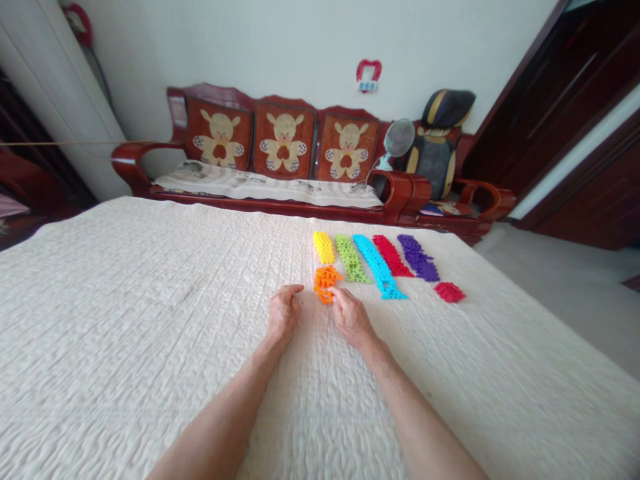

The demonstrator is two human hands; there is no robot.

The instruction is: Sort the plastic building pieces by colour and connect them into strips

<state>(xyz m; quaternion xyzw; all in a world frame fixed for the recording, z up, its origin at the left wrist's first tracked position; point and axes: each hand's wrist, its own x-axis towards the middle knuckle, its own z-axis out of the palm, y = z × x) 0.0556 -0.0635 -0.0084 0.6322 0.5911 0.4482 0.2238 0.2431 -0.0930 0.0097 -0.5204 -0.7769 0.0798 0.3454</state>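
My left hand rests on the white quilted cover, its fingers curled and the index finger pointing right; whatever may be inside the curl is hidden. To its right, my right hand is closed, with thumb and forefinger at the lower edge of a small heap of orange plastic pieces. They appear to pinch one of those pieces. Beyond the hands lie rows of similar pieces, grouped by colour: yellow, green, light blue, red and purple. A separate crimson heap sits farther right.
The quilted cover spreads over a wide flat surface. Past its far edge stands a wooden sofa with bear-patterned cushions, a small fan and a chair with a massage pad. Tiled floor shows at right.
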